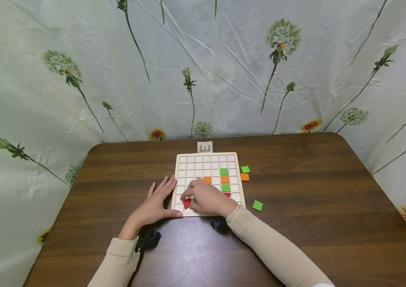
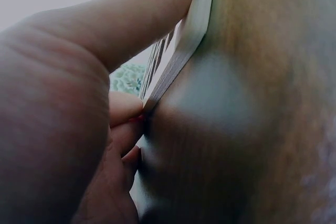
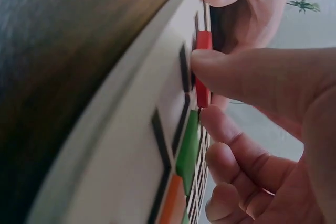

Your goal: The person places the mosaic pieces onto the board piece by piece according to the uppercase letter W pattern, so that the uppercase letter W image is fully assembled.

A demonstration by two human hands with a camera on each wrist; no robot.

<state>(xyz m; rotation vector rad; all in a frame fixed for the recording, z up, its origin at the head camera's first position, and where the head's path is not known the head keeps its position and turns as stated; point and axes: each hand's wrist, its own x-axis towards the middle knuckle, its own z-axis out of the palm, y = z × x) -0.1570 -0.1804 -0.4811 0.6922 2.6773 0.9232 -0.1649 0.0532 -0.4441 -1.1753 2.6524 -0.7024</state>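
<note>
A light wooden grid board (image 1: 190, 164) lies on the table, bearing several coloured square tiles. My right hand (image 1: 208, 198) reaches over its lower part, a red tile (image 1: 186, 203) between thumb and index finger. In the right wrist view, the thumb presses one side of this red tile (image 3: 205, 39), beside a green tile (image 3: 187, 153) and an orange tile (image 3: 172, 200). My left hand (image 1: 154, 205) rests at the board's left side, fingers fairly straight along that edge, thumb at the near-left corner. The left wrist view has the thumb against the board's edge (image 2: 181, 59).
Right of the board lie a loose green tile (image 1: 245, 169), an orange tile (image 1: 245, 177) and, nearer, another green tile (image 1: 257, 205). A small patterned card (image 1: 204, 147) sits behind the board. Beyond the brown table (image 1: 314, 191) hangs a floral curtain (image 1: 224, 79).
</note>
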